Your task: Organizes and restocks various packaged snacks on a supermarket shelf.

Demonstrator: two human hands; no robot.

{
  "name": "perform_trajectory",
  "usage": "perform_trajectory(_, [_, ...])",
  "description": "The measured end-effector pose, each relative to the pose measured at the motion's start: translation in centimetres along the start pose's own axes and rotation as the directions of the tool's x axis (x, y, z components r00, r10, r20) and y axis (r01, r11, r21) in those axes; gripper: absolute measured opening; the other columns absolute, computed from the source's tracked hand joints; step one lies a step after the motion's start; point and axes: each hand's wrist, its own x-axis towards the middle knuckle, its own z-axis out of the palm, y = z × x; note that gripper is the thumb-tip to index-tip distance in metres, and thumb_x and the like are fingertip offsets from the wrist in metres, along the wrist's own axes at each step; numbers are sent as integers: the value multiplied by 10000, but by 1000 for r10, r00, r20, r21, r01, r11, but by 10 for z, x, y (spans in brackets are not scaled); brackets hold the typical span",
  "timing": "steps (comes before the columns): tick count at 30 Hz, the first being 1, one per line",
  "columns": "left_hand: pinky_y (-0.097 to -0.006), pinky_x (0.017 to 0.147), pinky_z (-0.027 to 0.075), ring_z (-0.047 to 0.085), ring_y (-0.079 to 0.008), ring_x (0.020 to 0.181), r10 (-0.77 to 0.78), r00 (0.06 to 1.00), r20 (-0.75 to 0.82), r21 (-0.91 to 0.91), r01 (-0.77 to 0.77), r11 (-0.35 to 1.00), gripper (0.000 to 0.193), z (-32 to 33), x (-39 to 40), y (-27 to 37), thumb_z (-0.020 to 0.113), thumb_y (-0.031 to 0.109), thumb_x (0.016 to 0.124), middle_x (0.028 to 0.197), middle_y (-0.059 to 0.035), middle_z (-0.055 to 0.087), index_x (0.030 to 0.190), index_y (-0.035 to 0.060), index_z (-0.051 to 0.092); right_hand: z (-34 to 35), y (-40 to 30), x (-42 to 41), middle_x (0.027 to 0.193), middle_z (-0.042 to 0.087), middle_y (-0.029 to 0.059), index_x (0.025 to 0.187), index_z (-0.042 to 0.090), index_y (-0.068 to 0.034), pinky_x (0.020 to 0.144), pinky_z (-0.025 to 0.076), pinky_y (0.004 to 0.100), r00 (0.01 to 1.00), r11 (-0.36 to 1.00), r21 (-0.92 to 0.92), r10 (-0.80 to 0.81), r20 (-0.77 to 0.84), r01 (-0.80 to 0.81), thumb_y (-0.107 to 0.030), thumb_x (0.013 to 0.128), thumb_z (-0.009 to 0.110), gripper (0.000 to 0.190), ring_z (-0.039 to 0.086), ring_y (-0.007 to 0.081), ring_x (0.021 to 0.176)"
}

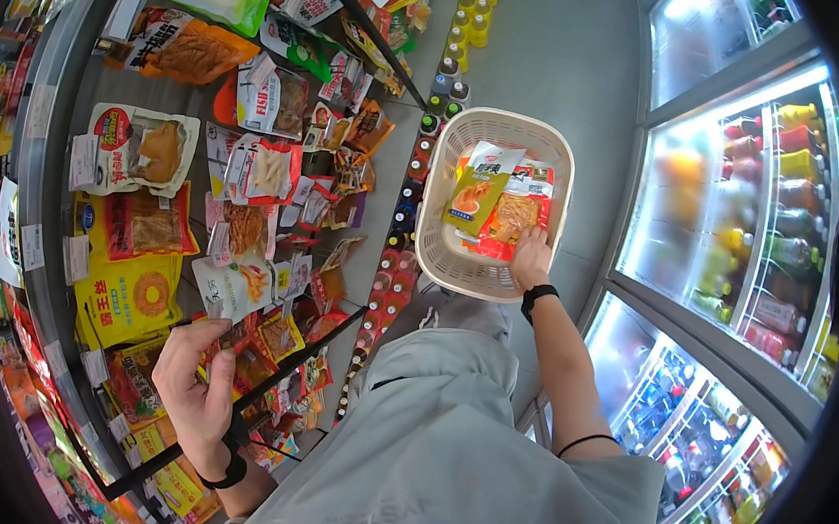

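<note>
My right hand (531, 260) reaches over the near right side of a cream plastic basket (500, 126). Its fingers grip the lower right corner of a red snack packet (513, 214) with a clear window. Overlapping this packet on the left is an olive and white snack pouch (481, 191). My left hand (196, 377) is raised in front of the snack racks, fingers curled, with a gap to the thumb and nothing visible between them. Just beyond its fingertips hangs a white snack pouch (234, 284); a yellow snack bag (128, 298) hangs to the upper left.
Hanging packets with price tags fill the rack (51, 152) on the left, framed by black bars (368, 25). Rows of bottles (399, 260) stand on the floor beside it. Glass-door drink coolers (734, 213) line the right. Grey floor (562, 44) runs between.
</note>
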Motion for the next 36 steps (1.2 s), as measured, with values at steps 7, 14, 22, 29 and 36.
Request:
perform_trajectory(7, [-368,833,506,666,-310,911,-150,987,-55,-3,150,989,190,-1,-11,1,681,25,799,983,-156,708,981,-28,676,10,-17,18,1582,308,237,1517,328,25,931,516,443,996,916,-392,-71,51,85,-230,993,450,595,327,378,1445])
perform_trajectory(14, [-366,812,507,663,-307,913,-143,989,-25,-13,142,990,222,1,-13,-6,679,7,782,990,-147,711,1002,-15,684,13,-6,32,1365,576,223,1254,603,42,780,587,389,992,969,-216,-115,52,123,-195,966,489,390,632,360,1149])
perform_trajectory(22, [-342,754,499,644,-265,839,-76,997,-21,-72,74,995,230,5,-20,-28,659,12,796,952,-142,688,1022,-26,675,-80,15,-29,964,713,248,1028,700,-37,815,562,502,981,965,261,85,-174,-37,-270,950,545,290,700,414,917])
perform_trajectory(29, [-399,792,516,654,-336,897,67,998,-16,-137,-68,988,271,13,-12,-44,703,21,766,1003,-158,700,1034,-11,679,-159,41,-105,882,687,270,985,676,-10,791,515,555,873,890,452,267,-408,-61,-268,986,505,310,664,463,872])
perform_trajectory(36, [-404,780,533,671,-316,901,171,982,-76,-176,-182,968,321,16,5,-37,711,17,757,1016,-143,705,1076,7,686,-238,1,-158,999,685,235,1318,599,-98,766,517,508,697,928,354,176,-695,119,-168,996,473,352,658,435,906])
